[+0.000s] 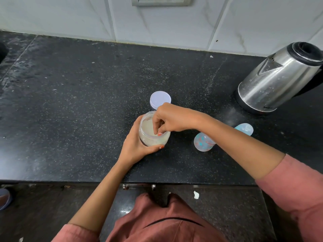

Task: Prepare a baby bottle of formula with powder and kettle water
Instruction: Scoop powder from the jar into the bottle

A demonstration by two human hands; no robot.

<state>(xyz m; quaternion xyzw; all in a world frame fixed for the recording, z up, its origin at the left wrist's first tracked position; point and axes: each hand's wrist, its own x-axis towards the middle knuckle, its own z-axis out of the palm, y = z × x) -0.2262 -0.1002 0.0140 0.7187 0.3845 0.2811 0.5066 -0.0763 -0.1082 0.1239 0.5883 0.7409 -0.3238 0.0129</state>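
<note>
A clear jar of pale formula powder (153, 137) stands open on the black counter (78, 102). My left hand (136, 145) grips its side. My right hand (167, 119) reaches into the jar's mouth with curled fingers pinching something small; what it is cannot be made out. The jar's white lid (160, 100) lies flat just behind. A clear baby bottle with blue and red print (203, 142) stands to the right, partly hidden by my right forearm. Its bluish cap (244, 129) lies further right. A steel kettle (279, 79) sits at the far right.
A white tiled wall with a switch plate (160, 1) backs the counter. The counter's front edge (87, 180) runs across below my arms, with a metal drawer handle (139, 186) beneath it. A dark object (2, 51) shows at the left edge.
</note>
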